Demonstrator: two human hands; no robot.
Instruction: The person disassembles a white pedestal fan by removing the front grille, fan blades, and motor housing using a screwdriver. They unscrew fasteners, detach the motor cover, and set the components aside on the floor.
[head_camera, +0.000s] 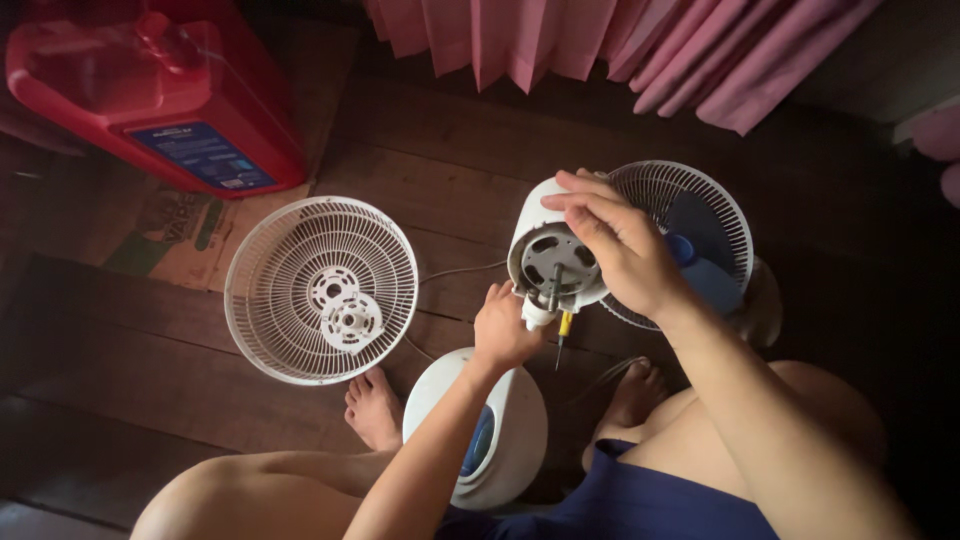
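— Looking down past the knees, what do the two hands hold?

— A white fan motor housing (540, 225), lifted above the wooden floor (450, 170) between the bare feet. The right hand (620, 245) is clamped over its top and far side. The left hand (503, 330) is closed round the neck beneath it, with a yellow-handled screwdriver (563, 330) just beside the fingers; whether they grip it I cannot tell.

— Which way does the housing point?

— Its round grey face (550, 262) with the metal shaft (553, 285) tilts toward the camera and a little downward; the long axis runs from that face back and up under the right hand.

— And around it?

— A white base (510, 430) stands below the left wrist. One white grille (320, 290) lies flat to the left, another grille (650, 190) with a blue blade (705, 270) sits behind the right hand. A red jug (150, 90) rests on cardboard (180, 235), and pink curtains (620, 45) hang beyond.
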